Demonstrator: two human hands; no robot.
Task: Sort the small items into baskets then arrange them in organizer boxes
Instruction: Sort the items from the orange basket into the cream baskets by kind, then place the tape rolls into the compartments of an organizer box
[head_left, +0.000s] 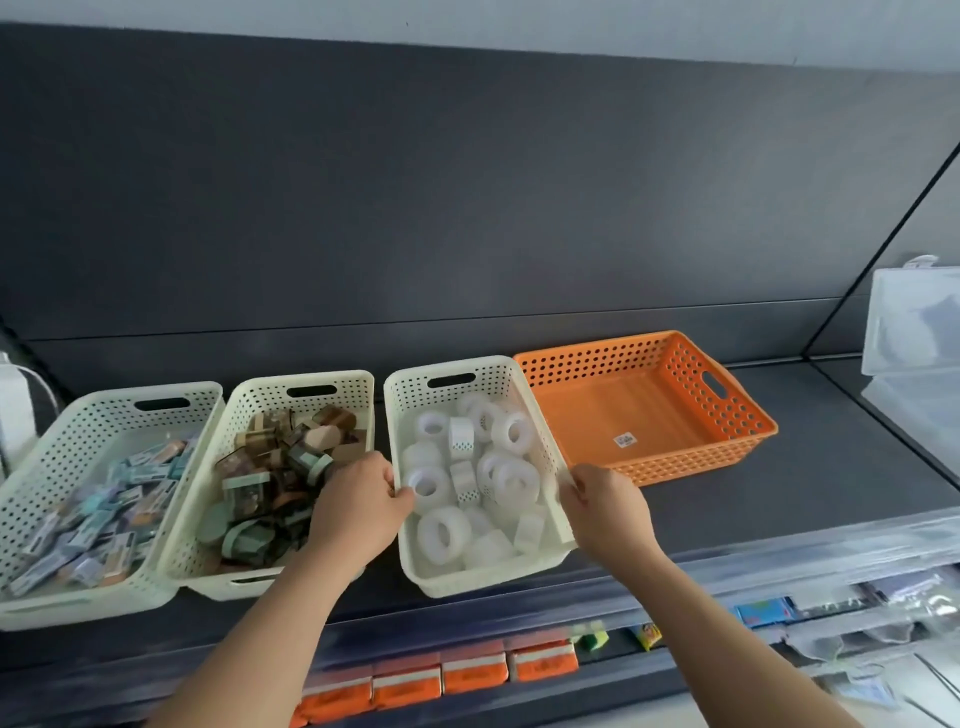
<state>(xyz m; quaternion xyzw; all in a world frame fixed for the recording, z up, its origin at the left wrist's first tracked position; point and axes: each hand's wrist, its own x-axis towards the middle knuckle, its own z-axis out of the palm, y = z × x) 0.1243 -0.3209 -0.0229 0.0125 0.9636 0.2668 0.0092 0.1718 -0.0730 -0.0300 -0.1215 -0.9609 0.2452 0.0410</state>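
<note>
Head view: I've got the white basket (483, 574) of clear tape rolls (441, 530) dead centre
Left hand (358, 506): fingers curled over its 9 o'clock rim
Right hand (605, 506): gripping its 3 o'clock rim
Orange basket (623, 410): just beside it, at 1 o'clock

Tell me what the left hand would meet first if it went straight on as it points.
The left hand grips the left rim of the cream basket, so that wall comes first; past it, probably the clear tape rolls inside.
</note>
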